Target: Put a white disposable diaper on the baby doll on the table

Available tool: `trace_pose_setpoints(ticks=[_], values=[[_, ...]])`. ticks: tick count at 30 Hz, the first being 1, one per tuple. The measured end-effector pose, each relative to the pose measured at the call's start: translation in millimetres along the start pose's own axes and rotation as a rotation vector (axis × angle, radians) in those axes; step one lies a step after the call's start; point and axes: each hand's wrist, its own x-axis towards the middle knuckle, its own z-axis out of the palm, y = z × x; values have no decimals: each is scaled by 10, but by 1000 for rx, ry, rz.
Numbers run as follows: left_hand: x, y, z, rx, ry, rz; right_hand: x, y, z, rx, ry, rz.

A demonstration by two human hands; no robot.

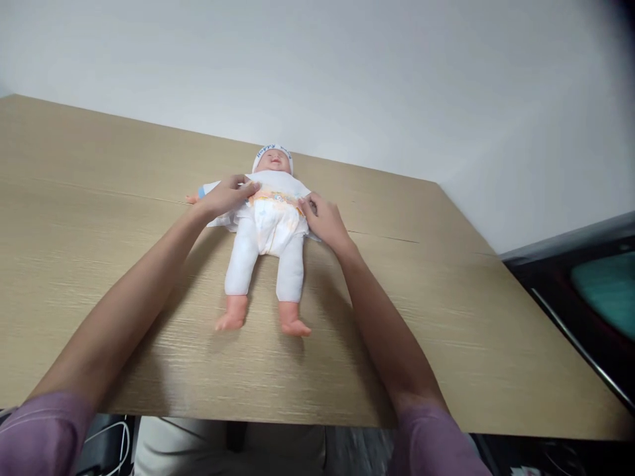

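A baby doll (266,264) in white clothes and a white cap lies on its back on the wooden table (99,218), feet toward me. A white diaper (272,221) with an orange printed waistband is wrapped around its hips. My left hand (225,195) rests on the doll's left side, fingers pinching the diaper's waistband edge. My right hand (325,221) presses the opposite side of the diaper at the doll's hip, fingertips on the tab area. Both arms reach out from purple sleeves.
A white wall (347,73) rises behind the table's far edge. To the right stands a dark piece of furniture (570,277) with a teal surface (608,291). White cables (112,439) lie below the table's near edge.
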Motion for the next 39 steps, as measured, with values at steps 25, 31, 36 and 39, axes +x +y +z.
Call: trace_pose_setpoints(ticks=[25, 31, 36, 39], values=[[-336, 522, 906, 795, 19, 576, -661, 343, -93, -174, 36, 589], [-345, 478, 949, 788, 36, 597, -609, 373, -283, 190, -35, 434], [-331, 464, 966, 775, 23, 593, -380, 207, -279, 415, -6, 228], [-327, 474, 962, 739, 40, 584, -170, 44, -22, 425, -23, 150]])
